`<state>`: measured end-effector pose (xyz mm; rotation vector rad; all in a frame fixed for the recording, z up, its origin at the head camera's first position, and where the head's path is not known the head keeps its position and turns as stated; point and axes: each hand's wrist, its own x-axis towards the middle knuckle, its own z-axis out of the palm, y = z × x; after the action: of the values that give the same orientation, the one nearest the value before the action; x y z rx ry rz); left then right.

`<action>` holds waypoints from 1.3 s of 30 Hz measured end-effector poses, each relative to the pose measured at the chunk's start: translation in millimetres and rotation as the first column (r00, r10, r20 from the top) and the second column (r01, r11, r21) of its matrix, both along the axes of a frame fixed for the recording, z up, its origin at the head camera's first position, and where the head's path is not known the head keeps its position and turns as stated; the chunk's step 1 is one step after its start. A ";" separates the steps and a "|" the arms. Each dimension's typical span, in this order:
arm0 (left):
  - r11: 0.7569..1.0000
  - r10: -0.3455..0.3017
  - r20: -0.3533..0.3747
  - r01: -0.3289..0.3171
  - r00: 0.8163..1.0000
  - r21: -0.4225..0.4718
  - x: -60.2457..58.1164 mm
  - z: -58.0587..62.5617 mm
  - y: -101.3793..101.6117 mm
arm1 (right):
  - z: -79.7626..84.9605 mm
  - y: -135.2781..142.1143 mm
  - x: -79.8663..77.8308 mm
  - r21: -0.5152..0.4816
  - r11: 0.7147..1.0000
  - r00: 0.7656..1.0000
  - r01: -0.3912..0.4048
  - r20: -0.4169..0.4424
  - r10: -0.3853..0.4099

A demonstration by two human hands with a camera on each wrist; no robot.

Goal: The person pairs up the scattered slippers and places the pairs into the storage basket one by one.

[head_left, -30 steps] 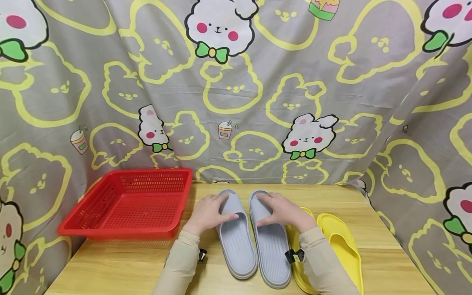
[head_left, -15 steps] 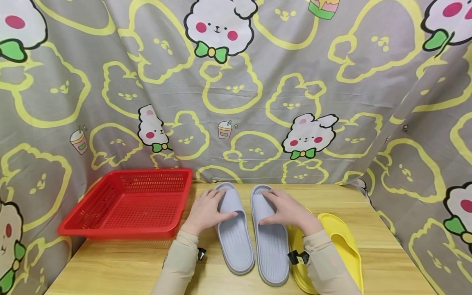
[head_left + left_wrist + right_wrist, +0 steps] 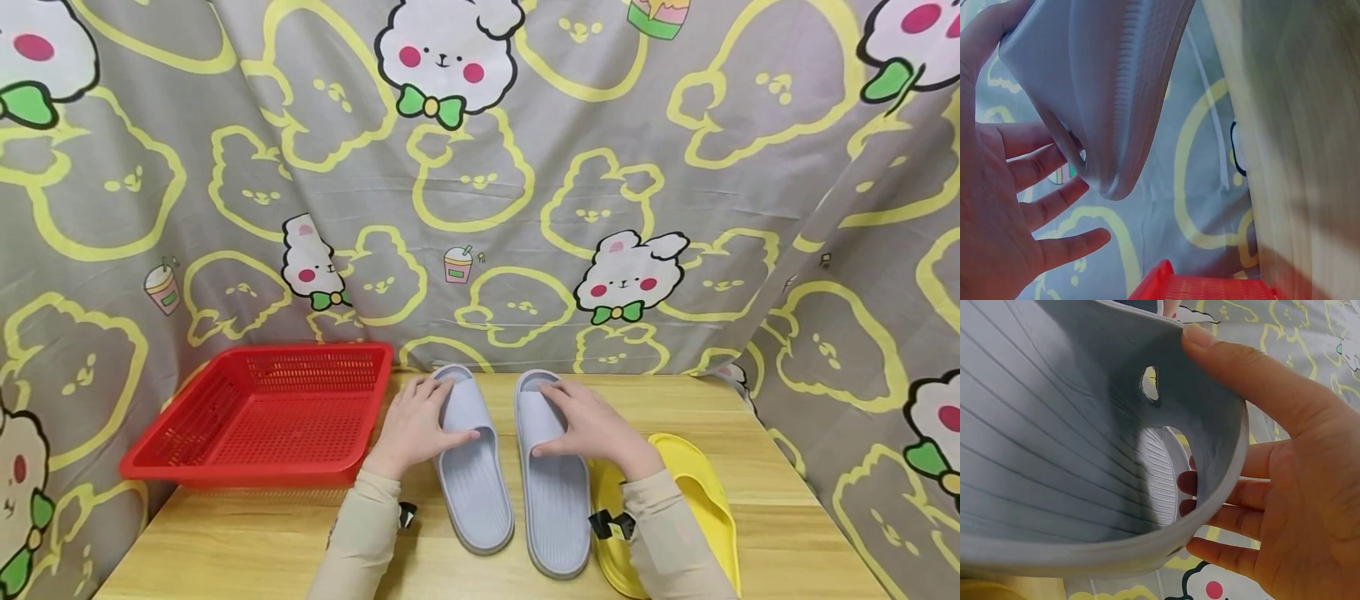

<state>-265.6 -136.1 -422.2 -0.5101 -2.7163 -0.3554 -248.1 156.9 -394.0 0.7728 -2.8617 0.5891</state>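
Note:
A pair of grey slippers is out in front of me in the head view, soles running toward me. My left hand [image 3: 412, 425] grips the left grey slipper [image 3: 477, 500] across its upper, thumb at the strap edge and fingers by the toe. In the left wrist view this slipper [image 3: 1104, 81] stands off the wooden surface. With my right hand [image 3: 596, 429] I hold the right grey slipper [image 3: 558, 517] by its upper. The right wrist view shows the thumb [image 3: 1200, 335] over the strap's edge and fingertips [image 3: 1188, 482] in the toe opening.
A red perforated basket [image 3: 240, 477] stands at the left of the wooden table [image 3: 247, 550]. Two yellow slippers lie at the right, one [image 3: 708, 521] partly under my right forearm, the other [image 3: 613, 562] beside the grey pair. A patterned curtain [image 3: 480, 200] hangs behind.
Both grey slippers have moved away from me, toward the curtain. The gap between them has widened, the left going leftward and the right slightly rightward, with both hands keeping their grip.

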 end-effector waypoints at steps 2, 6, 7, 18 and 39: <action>1.000 0.004 -0.005 -0.004 1.000 0.006 0.0 1.4 -0.2 | 0.3 1.6 -0.6 -0.005 1.000 1.000 0.003 -0.023 -0.004; 1.000 0.008 -0.016 -0.008 1.000 0.017 -0.2 3.4 -1.2 | -1.3 4.8 -2.9 0.004 1.000 0.996 0.013 -0.086 -0.013; 1.000 0.009 -0.017 -0.009 1.000 0.019 -0.3 3.7 -1.6 | -2.1 5.4 -3.5 0.008 1.000 0.995 0.016 -0.100 -0.015; 0.999 0.022 -0.065 -0.019 0.998 0.048 2.2 6.1 -5.6 | -7.0 8.2 -2.7 -0.016 0.999 0.986 0.031 -0.160 -0.033; 0.989 0.094 0.012 -0.095 0.996 0.114 1.4 10.8 -15.4 | -11.4 20.2 -0.8 -0.116 0.991 0.988 0.060 -0.136 -0.076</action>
<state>-264.3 -151.5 -411.5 -0.3479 -2.6953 -0.4853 -249.0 177.1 -405.4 0.6685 -2.6894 0.6525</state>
